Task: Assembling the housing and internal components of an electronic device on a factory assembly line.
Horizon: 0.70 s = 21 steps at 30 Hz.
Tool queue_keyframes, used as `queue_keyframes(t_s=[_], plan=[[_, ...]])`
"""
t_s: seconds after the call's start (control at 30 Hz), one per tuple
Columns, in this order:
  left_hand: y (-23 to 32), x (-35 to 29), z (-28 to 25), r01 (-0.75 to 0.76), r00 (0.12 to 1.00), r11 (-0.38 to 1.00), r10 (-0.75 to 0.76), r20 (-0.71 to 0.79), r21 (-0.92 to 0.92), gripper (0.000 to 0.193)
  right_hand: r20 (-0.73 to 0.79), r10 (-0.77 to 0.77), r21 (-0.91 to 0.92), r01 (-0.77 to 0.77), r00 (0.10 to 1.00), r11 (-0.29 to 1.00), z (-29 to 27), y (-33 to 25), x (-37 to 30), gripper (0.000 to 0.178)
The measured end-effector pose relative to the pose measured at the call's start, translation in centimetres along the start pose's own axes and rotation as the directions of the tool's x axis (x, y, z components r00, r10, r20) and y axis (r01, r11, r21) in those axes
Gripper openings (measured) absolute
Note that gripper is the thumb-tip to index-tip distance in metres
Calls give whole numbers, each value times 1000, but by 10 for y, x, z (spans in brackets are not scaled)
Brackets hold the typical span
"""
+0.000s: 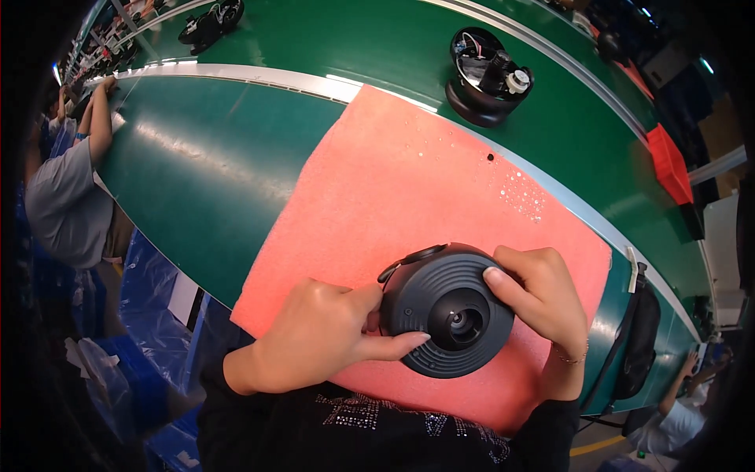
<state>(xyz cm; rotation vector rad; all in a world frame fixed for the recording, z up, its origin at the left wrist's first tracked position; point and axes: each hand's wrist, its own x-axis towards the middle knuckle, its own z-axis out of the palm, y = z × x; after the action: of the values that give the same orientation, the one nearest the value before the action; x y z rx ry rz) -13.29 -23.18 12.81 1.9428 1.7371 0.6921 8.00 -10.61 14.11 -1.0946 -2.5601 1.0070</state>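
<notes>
A round black device housing (415,308), ringed with concentric ridges around a sunken centre with a small round fitting, is held tilted toward me over a pink foam mat (307,228). My left hand (322,334) grips its left side, thumb lying across the ridged face and fingers curled behind the edge. On the upper right rim, my right hand (543,295) is closed with its thumb pressed on the face. The fingers behind the housing are partly hidden. Small shiny screws (523,195) lie scattered on the mat's far right part, near a tiny black piece (490,157).
Beyond the mat, an open black housing (487,79) with wires and a white part sits on the green conveyor belt (338,39). Another black assembly (211,25) stands farther left. A red bin (668,165) and a black bag (637,342) are on the right. People work at both sides.
</notes>
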Motion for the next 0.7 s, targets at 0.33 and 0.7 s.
queue_keyframes(t_s=[0.33,0.7], plan=[[0,13,-12,9,990,999,-14,141,33,42,-31,27,-218,-33,999,975,3,-8,-7,33],[4,14,-15,28,983,997,-41,176,77,42,-145,-570,-129,556,809,821,13,-20,-20,39]])
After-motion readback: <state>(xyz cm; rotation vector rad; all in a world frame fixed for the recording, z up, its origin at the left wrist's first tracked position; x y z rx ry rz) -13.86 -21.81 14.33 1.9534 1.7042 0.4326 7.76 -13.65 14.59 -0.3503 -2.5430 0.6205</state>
